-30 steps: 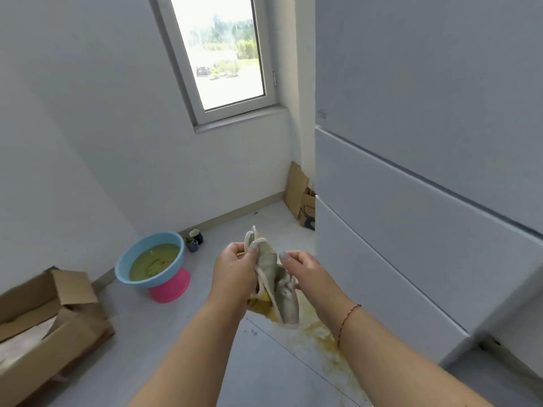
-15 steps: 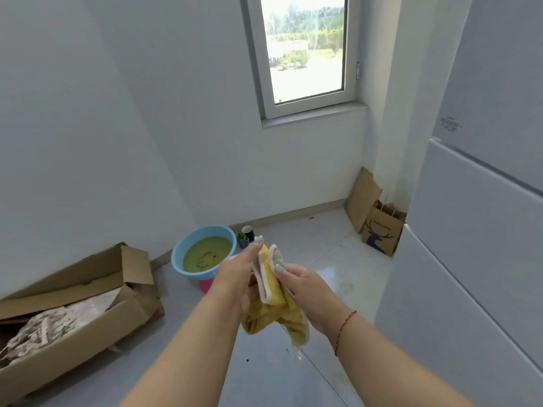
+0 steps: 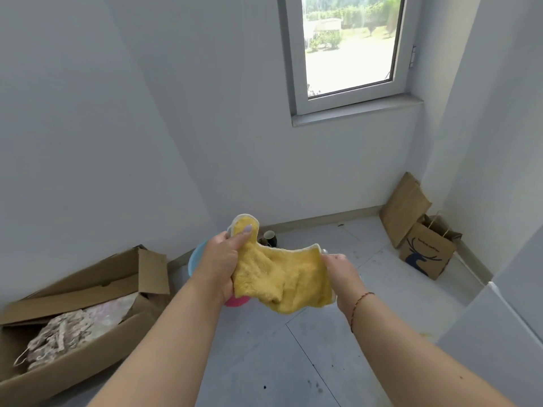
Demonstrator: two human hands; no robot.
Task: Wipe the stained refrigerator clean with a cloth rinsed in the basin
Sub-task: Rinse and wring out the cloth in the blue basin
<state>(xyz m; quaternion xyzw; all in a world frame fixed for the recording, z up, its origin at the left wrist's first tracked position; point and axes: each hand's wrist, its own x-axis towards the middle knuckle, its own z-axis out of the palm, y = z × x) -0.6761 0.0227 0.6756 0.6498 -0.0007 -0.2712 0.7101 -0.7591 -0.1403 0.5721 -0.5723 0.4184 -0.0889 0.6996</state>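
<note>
Both hands stretch a yellow cloth (image 3: pixel 282 277) between them, above the floor. Left hand (image 3: pixel 220 262) has its grip bunched round one end; right hand (image 3: pixel 342 274) pinches the other edge. Basin (image 3: pixel 196 259) mostly hidden behind the left hand – looks blue over pink. Refrigerator (image 3: pixel 499 333) corner at right.

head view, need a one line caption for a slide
Both hands, left hand and right hand, hold a yellow cloth spread open above the mostly hidden blue basin.
</note>
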